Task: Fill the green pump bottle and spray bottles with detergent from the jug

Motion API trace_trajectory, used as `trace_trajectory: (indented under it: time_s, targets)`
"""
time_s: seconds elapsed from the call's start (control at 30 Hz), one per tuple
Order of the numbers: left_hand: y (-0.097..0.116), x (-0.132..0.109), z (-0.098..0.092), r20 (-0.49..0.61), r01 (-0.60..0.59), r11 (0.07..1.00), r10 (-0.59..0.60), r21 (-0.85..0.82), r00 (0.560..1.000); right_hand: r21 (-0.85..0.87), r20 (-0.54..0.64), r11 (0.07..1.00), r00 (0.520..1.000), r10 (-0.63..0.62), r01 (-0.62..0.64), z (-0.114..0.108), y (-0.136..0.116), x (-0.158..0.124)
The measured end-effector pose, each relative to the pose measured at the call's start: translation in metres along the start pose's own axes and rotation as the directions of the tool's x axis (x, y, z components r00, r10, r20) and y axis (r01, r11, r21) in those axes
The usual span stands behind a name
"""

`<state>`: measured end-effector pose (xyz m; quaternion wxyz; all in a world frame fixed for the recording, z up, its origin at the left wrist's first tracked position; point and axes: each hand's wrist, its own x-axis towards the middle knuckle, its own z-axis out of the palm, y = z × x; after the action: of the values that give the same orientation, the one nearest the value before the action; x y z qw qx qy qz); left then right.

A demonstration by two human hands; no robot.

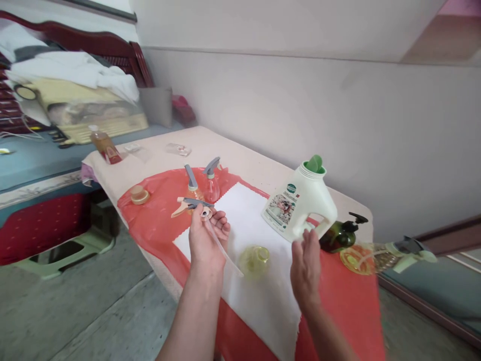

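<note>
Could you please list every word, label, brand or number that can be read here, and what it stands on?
No text here can be read.
White jug: label with a round green logo and a picture; print too small to read.
Amber bottle: red label, too blurred to read.
Spray head in the left hand: no print shows.
</note>
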<state>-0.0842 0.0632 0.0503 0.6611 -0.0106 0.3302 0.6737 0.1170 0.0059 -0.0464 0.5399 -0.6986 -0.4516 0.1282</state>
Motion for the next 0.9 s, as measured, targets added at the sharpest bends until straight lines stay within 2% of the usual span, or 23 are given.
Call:
trace_trajectory:
  time_s: [0.07,0.1,0.2,0.37,0.47,0.57,0.73,0.9]
  targets:
    - [-0.004,-0.002,0.0,0.014,-0.034,0.999,0.034,0.04,0.999,0.108,0.143,0.994,0.99,0.012,-0.028,-0.001,0.007,-0.04]
    - [-0.006,-0.003,0.0,0.027,-0.071,0.995,0.07,0.071,0.997,0.143,0.223,0.99,0.975,-0.019,-0.013,0.002,0.011,-0.056]
    - [-0.015,-0.008,0.002,0.102,-0.229,0.957,0.213,0.179,0.972,0.145,0.325,0.987,0.945,0.014,-0.065,0.017,0.02,-0.081]
    - [-0.025,-0.015,0.006,0.218,-0.413,0.82,0.353,0.396,0.91,0.114,0.38,0.991,0.925,0.023,-0.072,0.032,0.022,-0.069]
    - [-0.024,-0.018,0.006,0.299,-0.488,0.73,0.387,0.478,0.872,0.088,0.378,0.996,0.926,-0.011,-0.024,0.026,0.019,-0.064]
    - [-0.023,-0.02,0.006,0.333,-0.526,0.682,0.408,0.508,0.85,0.021,0.377,1.0,0.926,-0.024,0.018,0.013,0.016,-0.063]
    - [-0.027,-0.02,0.007,0.443,-0.541,0.673,0.335,0.505,0.831,-0.136,0.402,0.989,0.916,-0.004,0.063,-0.013,0.01,-0.059]
    - [-0.041,-0.026,0.009,0.47,-0.385,0.688,0.072,0.615,0.88,-0.17,0.375,0.984,0.927,0.025,0.043,-0.04,-0.001,-0.052]
